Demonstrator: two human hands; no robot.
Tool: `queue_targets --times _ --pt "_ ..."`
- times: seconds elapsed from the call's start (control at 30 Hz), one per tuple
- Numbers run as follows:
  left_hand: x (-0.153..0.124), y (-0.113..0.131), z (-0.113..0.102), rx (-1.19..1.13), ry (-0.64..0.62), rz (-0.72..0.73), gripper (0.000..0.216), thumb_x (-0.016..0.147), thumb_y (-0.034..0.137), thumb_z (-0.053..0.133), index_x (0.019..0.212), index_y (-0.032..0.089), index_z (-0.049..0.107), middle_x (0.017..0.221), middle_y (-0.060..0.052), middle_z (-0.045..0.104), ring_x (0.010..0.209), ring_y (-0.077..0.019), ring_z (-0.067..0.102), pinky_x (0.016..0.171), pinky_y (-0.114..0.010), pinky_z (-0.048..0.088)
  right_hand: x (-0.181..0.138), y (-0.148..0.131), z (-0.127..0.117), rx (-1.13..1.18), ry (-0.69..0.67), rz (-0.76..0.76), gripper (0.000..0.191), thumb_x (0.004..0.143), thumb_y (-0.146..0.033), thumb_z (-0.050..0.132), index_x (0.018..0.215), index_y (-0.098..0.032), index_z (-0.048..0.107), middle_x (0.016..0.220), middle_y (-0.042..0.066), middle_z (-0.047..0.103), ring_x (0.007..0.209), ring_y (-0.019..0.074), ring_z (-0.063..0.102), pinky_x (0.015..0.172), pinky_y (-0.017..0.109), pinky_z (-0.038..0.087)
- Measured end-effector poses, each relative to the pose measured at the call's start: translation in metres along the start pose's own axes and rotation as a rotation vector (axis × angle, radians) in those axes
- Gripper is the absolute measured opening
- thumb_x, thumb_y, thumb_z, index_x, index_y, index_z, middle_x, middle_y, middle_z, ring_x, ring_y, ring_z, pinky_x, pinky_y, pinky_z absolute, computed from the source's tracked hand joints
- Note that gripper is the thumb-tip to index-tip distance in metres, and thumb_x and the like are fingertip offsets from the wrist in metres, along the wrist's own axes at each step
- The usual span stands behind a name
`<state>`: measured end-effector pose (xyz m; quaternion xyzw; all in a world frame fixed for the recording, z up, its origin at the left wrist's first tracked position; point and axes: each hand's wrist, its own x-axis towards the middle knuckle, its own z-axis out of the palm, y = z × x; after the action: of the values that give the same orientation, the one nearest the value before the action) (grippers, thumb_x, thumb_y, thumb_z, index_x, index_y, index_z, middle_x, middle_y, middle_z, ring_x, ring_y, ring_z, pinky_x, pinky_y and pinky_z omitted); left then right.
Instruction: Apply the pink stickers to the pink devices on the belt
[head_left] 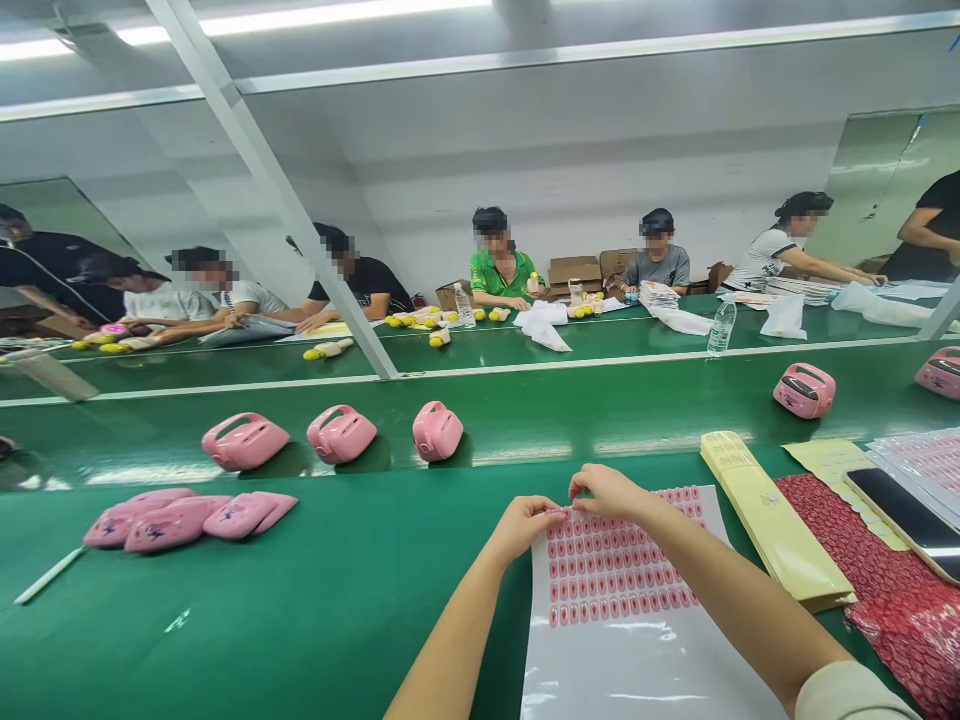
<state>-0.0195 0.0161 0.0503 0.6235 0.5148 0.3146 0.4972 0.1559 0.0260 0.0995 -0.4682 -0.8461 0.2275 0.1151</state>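
A white sheet (622, 660) with rows of small pink oval stickers (622, 575) lies on the green table before me. At its top left corner, my left hand (525, 525) is closed, thumb and forefinger pinching the sheet's edge beside a sticker. Just to the right, my right hand (611, 493) bends over the top row with thumb and forefinger pressed close together. Whatever is between those right fingertips is too small to make out. My right forearm covers part of the sticker rows.
Pink plastic housings (245, 441) stand along the belt ahead. Flat pink shells (176, 520) and a white pen (49, 575) lie left. On the right are a yellow paper stack (772, 520), red bubble wrap (825, 510) and a phone (904, 515). Several people work across the line.
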Motion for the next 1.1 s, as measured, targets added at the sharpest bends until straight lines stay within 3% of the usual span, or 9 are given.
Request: queue_targets --times 0.13,0.3,0.57,0.77,1.1 --pt "0.002 -0.004 0.002 -0.052 0.003 -0.016 0.031 0.050 0.046 0.069 0.059 0.016 0.065 0.057 0.000 0.060 0.059 -0.0160 0.052 0.058 -0.028 0.038 0.004 0.002 0.003 0.014 0.032 -0.016 0.007 0.069 -0.014 0.063 0.074 -0.016 0.067 0.086 0.007 0.060 0.089 0.0197 0.053 0.074 0.027 0.038" --pt "0.007 -0.010 0.007 -0.122 -0.015 -0.051 0.035 0.050 0.047 0.069 0.064 0.015 0.067 0.054 0.001 0.057 0.052 -0.0126 0.047 0.052 -0.026 0.035 0.002 0.010 0.005 0.078 0.064 -0.018 0.006 0.070 -0.014 0.062 0.069 -0.017 0.068 0.072 0.002 0.061 0.076 0.0149 0.054 0.068 0.023 0.039" --pt "0.005 -0.017 0.018 -0.214 0.015 -0.106 0.042 0.046 0.051 0.070 0.066 0.015 0.066 0.054 0.001 0.057 0.051 -0.0128 0.048 0.050 -0.026 0.035 -0.005 0.014 0.005 0.198 0.170 -0.033 0.012 0.074 -0.019 0.059 0.067 -0.019 0.069 0.075 0.002 0.063 0.084 0.0155 0.053 0.075 0.024 0.039" --pt "0.005 -0.017 0.021 -0.219 0.054 -0.118 0.040 0.043 0.051 0.071 0.056 0.016 0.061 0.053 0.002 0.055 0.051 -0.0124 0.047 0.050 -0.026 0.033 -0.002 0.018 0.011 0.244 0.057 0.126 0.016 0.074 -0.020 0.054 0.069 -0.015 0.069 0.068 0.002 0.066 0.060 0.0111 0.054 0.054 0.020 0.038" --pt "0.001 -0.013 0.025 -0.218 0.054 -0.108 0.039 0.045 0.050 0.071 0.048 0.017 0.051 0.047 0.005 0.047 0.046 -0.0091 0.039 0.046 -0.024 0.027 0.000 0.010 0.003 0.121 -0.008 0.137 0.015 0.072 -0.014 0.054 0.067 -0.013 0.069 0.060 0.004 0.066 0.056 0.0121 0.055 0.058 0.022 0.039"
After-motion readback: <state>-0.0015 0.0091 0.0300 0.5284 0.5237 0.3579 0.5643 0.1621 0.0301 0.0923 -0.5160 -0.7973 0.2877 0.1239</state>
